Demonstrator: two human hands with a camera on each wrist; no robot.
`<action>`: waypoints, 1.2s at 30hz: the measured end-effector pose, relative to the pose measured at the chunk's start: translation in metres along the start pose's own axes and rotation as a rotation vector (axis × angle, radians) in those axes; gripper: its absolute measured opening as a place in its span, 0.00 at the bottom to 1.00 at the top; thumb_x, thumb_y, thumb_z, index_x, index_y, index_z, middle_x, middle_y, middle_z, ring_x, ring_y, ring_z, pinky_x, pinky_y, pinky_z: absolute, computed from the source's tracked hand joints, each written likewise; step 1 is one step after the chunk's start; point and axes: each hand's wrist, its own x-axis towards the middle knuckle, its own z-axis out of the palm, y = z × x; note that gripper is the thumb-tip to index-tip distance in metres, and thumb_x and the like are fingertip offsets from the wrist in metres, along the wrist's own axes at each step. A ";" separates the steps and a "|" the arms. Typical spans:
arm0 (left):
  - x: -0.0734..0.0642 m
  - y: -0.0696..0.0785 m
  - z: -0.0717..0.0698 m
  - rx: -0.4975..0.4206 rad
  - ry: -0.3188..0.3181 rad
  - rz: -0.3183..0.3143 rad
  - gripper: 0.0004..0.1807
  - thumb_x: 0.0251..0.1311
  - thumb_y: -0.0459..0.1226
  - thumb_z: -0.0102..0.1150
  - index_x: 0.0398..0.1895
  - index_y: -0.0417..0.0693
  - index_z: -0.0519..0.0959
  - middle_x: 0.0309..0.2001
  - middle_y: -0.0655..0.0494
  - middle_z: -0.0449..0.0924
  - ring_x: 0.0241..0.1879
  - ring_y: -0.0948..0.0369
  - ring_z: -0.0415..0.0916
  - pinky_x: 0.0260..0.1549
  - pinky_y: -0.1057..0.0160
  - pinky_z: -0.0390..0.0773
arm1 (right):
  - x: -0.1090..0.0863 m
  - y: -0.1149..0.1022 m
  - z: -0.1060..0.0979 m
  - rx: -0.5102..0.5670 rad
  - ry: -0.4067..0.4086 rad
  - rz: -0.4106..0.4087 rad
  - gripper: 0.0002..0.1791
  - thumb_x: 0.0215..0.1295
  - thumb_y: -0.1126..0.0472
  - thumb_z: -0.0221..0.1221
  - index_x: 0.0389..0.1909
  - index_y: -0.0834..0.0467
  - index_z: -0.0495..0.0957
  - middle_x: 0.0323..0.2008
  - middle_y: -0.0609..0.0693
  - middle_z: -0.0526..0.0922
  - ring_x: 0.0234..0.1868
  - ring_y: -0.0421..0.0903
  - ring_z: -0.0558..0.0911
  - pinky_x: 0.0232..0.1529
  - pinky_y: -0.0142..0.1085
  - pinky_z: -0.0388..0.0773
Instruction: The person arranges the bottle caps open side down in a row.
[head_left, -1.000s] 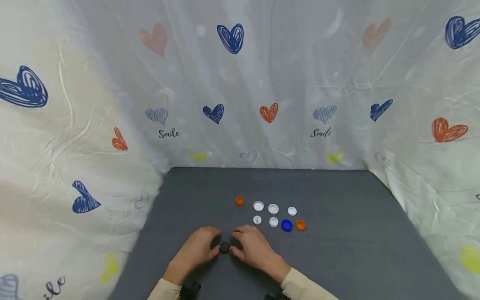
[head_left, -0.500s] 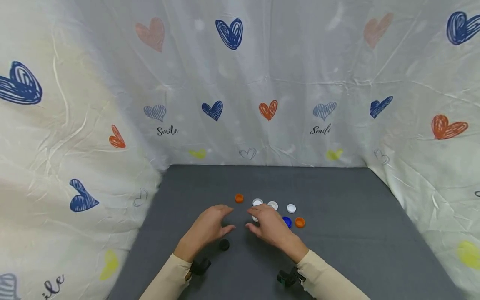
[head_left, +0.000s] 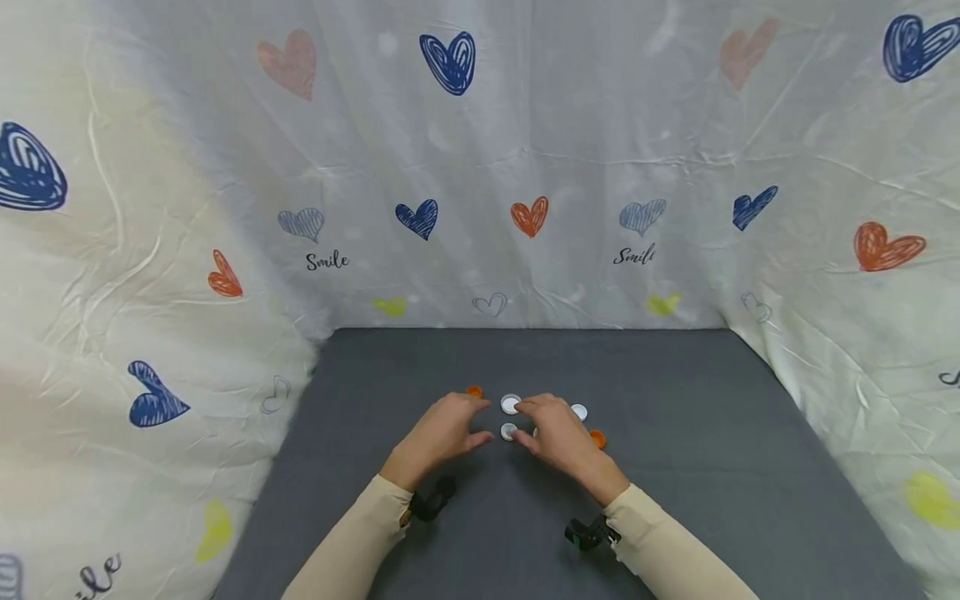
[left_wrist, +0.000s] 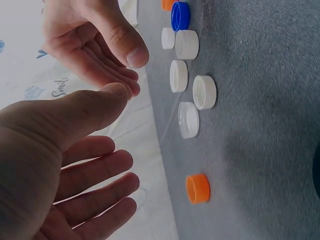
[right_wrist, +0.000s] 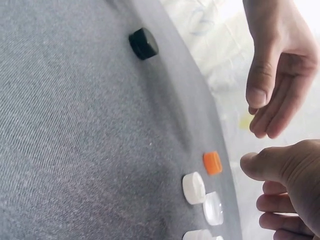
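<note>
My left hand (head_left: 442, 429) and right hand (head_left: 558, 437) hover above the table, fingertips facing across a narrow gap. Both hold nothing; their fingers are loosely bent. Below and between them lie two white bottle caps (head_left: 510, 404) near the right fingertips. An orange cap (head_left: 474, 390) peeks out behind the left hand. The left wrist view shows several white caps (left_wrist: 204, 92) and a blue cap (left_wrist: 180, 16), which the right hand hides in the head view. A black cap (right_wrist: 144, 44) stands apart, nearer my body, in the right wrist view.
Another orange cap (head_left: 597, 438) and a white cap (head_left: 579, 412) lie right of the right hand. Grey cloth (head_left: 675, 500) covers the table. A white curtain (head_left: 480, 167) printed with hearts hangs behind it and along both sides.
Both hands have left the black cap, moved forward and risen toward the coloured and white caps, then shifted slightly farther forward. The black cap stays behind on the table.
</note>
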 end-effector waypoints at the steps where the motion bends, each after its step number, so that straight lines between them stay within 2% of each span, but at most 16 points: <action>1: 0.002 0.001 0.002 -0.005 -0.005 -0.003 0.29 0.53 0.49 0.75 0.55 0.44 0.83 0.48 0.52 0.87 0.44 0.57 0.85 0.46 0.56 0.83 | 0.000 0.001 0.001 0.002 0.002 0.002 0.24 0.54 0.52 0.74 0.49 0.60 0.86 0.47 0.52 0.88 0.51 0.51 0.84 0.54 0.49 0.79; 8: 0.015 0.004 0.014 -0.021 -0.028 -0.021 0.26 0.53 0.46 0.76 0.54 0.45 0.84 0.46 0.52 0.88 0.42 0.58 0.85 0.44 0.56 0.84 | -0.003 0.005 0.005 0.004 -0.008 0.018 0.22 0.52 0.56 0.75 0.47 0.60 0.86 0.45 0.53 0.88 0.50 0.52 0.84 0.53 0.49 0.80; 14: 0.023 0.005 0.023 -0.015 -0.053 -0.035 0.24 0.54 0.47 0.75 0.52 0.47 0.85 0.44 0.53 0.88 0.41 0.58 0.85 0.42 0.55 0.83 | -0.003 0.010 0.011 -0.019 -0.033 0.022 0.21 0.52 0.56 0.75 0.46 0.60 0.86 0.44 0.53 0.88 0.48 0.52 0.84 0.52 0.49 0.80; 23: 0.028 0.006 0.038 -0.007 -0.095 -0.068 0.17 0.54 0.46 0.75 0.43 0.49 0.86 0.33 0.57 0.86 0.29 0.62 0.81 0.28 0.59 0.80 | -0.003 0.014 0.023 -0.050 -0.014 -0.020 0.19 0.50 0.56 0.75 0.43 0.59 0.87 0.38 0.50 0.87 0.42 0.50 0.84 0.47 0.48 0.80; 27: 0.030 0.005 0.043 0.008 -0.087 -0.074 0.14 0.54 0.45 0.74 0.42 0.51 0.87 0.33 0.57 0.86 0.30 0.61 0.82 0.28 0.58 0.81 | -0.003 0.013 0.025 -0.050 -0.017 -0.033 0.17 0.50 0.57 0.75 0.42 0.58 0.87 0.35 0.49 0.87 0.39 0.49 0.83 0.43 0.48 0.79; 36: 0.030 0.003 0.053 0.033 -0.088 -0.083 0.10 0.54 0.44 0.74 0.34 0.52 0.84 0.29 0.55 0.84 0.28 0.57 0.81 0.25 0.56 0.79 | -0.002 0.011 0.031 -0.074 -0.033 -0.028 0.14 0.50 0.59 0.75 0.39 0.56 0.87 0.33 0.48 0.87 0.38 0.50 0.82 0.42 0.48 0.78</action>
